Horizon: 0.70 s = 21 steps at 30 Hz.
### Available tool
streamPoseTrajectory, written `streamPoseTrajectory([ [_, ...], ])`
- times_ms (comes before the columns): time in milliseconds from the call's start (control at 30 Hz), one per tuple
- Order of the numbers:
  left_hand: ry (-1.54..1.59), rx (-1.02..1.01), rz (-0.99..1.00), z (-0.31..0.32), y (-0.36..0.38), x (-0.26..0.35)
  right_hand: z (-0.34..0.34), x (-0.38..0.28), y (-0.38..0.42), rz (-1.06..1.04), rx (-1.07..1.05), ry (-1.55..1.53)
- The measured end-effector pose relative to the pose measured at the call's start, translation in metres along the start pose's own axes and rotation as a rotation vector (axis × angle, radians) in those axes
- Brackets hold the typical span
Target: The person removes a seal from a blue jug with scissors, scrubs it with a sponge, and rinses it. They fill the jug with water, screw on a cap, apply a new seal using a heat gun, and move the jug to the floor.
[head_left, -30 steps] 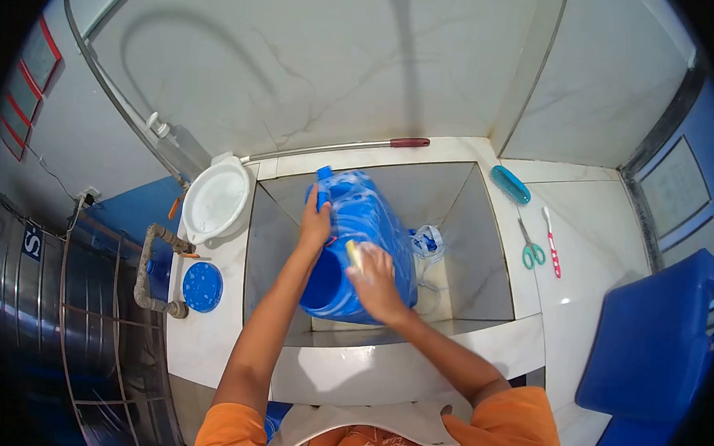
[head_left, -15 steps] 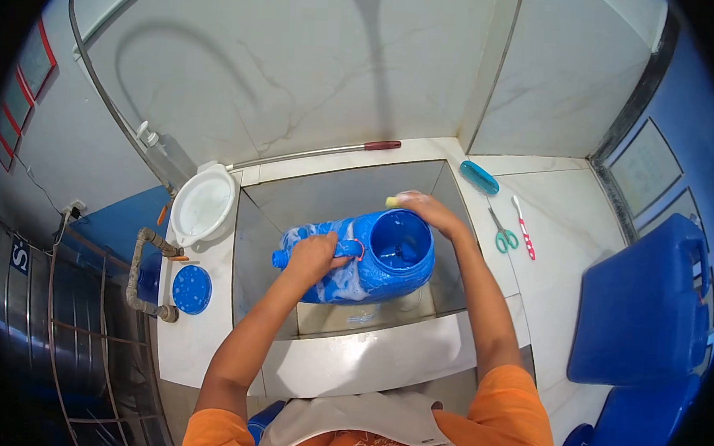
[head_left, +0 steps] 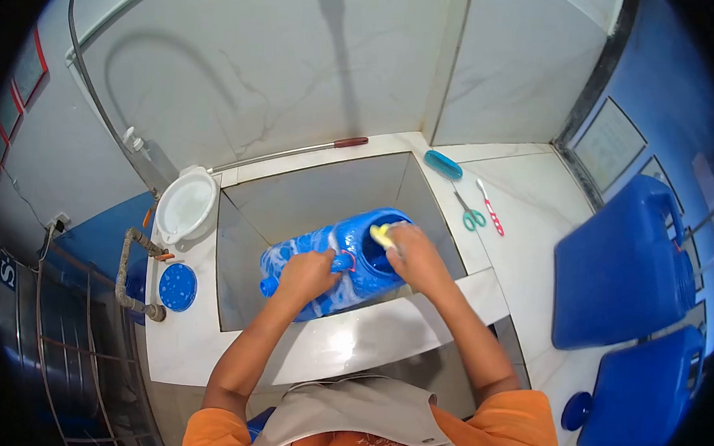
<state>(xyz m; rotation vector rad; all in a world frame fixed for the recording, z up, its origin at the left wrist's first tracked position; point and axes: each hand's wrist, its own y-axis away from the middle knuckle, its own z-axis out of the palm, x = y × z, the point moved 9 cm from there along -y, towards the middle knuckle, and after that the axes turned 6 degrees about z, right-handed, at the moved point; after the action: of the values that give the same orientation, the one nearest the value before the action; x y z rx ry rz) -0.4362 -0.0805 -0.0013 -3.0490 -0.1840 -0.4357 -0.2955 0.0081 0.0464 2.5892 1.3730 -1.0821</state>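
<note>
A blue plastic water jug (head_left: 362, 290), streaked with white suds, lies tilted over the sink (head_left: 311, 185), its wide round mouth facing right and up. My left hand (head_left: 310, 275) is wrapped round the jug's handle. At the rim of the mouth, my right hand (head_left: 416, 256) grips a yellow sponge (head_left: 383, 236). The fingertips are partly hidden behind the sponge and hand. A small blue spout cap (head_left: 268, 287) shows at the jug's left end.
Left of the sink are a white basin (head_left: 186, 206), a blue lid (head_left: 178, 287) and a pump bottle (head_left: 147, 152). A teal brush (head_left: 443, 165), scissors (head_left: 470, 215) and a toothbrush (head_left: 491, 209) lie on the right counter, with blue jugs (head_left: 614, 266) beyond. A red-handled rod (head_left: 349, 142) rests behind.
My right hand has brought the sponge from the jug's far side to its mouth. The jug has turned, so its mouth faces more to the right. The view has shifted slightly.
</note>
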Motion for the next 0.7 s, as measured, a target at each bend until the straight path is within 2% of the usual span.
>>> streamPoseTrajectory([
  [33,0.001,0.000,0.014,-0.006,0.005,0.011,0.001,0.004,-0.003,0.008,0.009,0.007],
  [100,-0.044,0.044,0.150,-0.019,0.016,0.039,0.087,0.071,0.027,0.301,-0.876,0.572],
  [133,-0.081,0.061,0.227,-0.017,0.024,0.049,0.101,0.090,0.030,0.310,-0.862,0.575],
  [200,-0.091,0.076,0.268,-0.009,0.048,0.062,0.135,0.127,0.051,0.274,-1.014,0.777],
  [333,0.000,0.135,0.340,0.003,0.102,0.088,0.142,0.118,0.066,0.310,-0.908,0.692],
  [467,-0.028,0.101,0.350,0.007,0.138,0.090,0.122,0.070,0.068,0.302,-0.649,0.405],
  [533,-0.013,0.086,0.340,0.002,0.144,0.093,0.153,0.062,0.060,0.253,-0.529,0.475],
  [600,-0.010,0.087,0.331,-0.005,0.146,0.095,0.181,0.059,0.058,0.227,-0.488,0.590],
  [700,-0.038,0.087,0.307,-0.015,0.155,0.093,0.186,0.054,0.064,0.217,-0.476,0.609],
])
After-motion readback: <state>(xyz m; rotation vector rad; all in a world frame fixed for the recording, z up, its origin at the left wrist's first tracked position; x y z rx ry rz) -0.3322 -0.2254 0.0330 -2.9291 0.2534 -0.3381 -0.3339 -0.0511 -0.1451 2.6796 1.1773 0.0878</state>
